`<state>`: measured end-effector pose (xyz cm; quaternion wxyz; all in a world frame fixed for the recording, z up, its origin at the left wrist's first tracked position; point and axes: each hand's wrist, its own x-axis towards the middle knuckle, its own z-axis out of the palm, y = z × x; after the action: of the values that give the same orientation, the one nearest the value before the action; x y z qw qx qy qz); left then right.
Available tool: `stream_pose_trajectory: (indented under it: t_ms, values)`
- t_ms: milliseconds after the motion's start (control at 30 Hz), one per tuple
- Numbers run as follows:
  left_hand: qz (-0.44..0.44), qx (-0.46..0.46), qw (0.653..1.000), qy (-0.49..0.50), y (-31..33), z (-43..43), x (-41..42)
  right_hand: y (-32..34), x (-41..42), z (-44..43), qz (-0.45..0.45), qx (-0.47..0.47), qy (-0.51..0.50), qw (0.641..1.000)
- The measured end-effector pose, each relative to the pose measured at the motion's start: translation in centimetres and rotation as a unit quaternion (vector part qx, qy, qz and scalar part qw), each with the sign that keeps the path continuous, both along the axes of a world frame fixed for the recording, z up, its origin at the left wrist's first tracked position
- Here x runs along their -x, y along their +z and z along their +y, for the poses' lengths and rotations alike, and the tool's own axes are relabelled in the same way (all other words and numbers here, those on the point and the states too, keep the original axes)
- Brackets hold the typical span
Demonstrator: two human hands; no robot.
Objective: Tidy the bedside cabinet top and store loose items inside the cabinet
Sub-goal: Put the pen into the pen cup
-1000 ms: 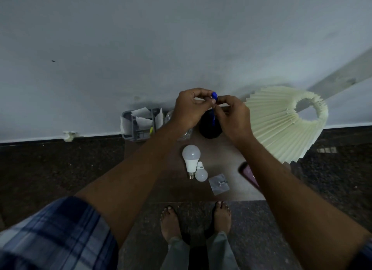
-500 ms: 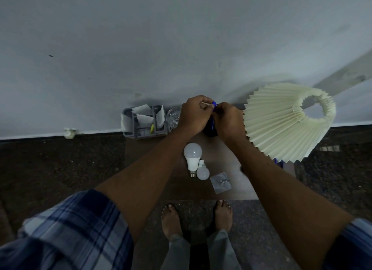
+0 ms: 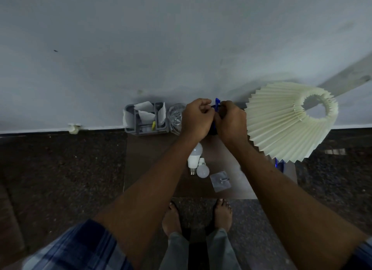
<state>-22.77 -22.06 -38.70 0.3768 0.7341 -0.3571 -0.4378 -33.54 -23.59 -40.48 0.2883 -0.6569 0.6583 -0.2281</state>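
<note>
My left hand (image 3: 196,118) and my right hand (image 3: 231,121) meet knuckle to knuckle over the back of the brown cabinet top (image 3: 153,165). Between them they pinch a small blue item (image 3: 217,102), whose tip sticks up above the fingers. A dark round object (image 3: 211,131) sits under the hands and is mostly hidden. On the cabinet top lie a large white bulb (image 3: 194,157), a smaller white bulb (image 3: 203,169) and a small clear packet (image 3: 220,181) holding metal parts.
A grey organiser (image 3: 146,128) with white papers stands at the back left against the wall, a clear glass jar (image 3: 176,113) beside it. A cream pleated lampshade (image 3: 281,120) overhangs the right side. A blue-edged object (image 3: 279,164) peeks out below it. My bare feet stand before the cabinet.
Both hands have dropped lower and closed tighter together over the dark object. The blue item now stands upright between the fingers.
</note>
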Motion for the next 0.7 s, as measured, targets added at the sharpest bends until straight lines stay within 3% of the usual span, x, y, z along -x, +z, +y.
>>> stream_pose_trajectory:
  t_ms: [133, 267, 700]
  values:
    - [0.074, 0.013, 0.996, 0.054, 0.5, 3.2, 0.8, 1.9, 1.0, 2.3, -0.087, 0.023, 0.012, 0.996]
    - [0.11, 0.011, 0.99, 0.088, 0.9, 6.8, 2.0, 2.4, 1.8, 5.7, -0.164, -0.044, -0.003, 0.986]
    - [0.21, -0.037, 0.961, 0.175, -0.4, 15.8, 5.5, 2.0, 4.9, 14.2, -0.293, -0.184, -0.067, 0.936]
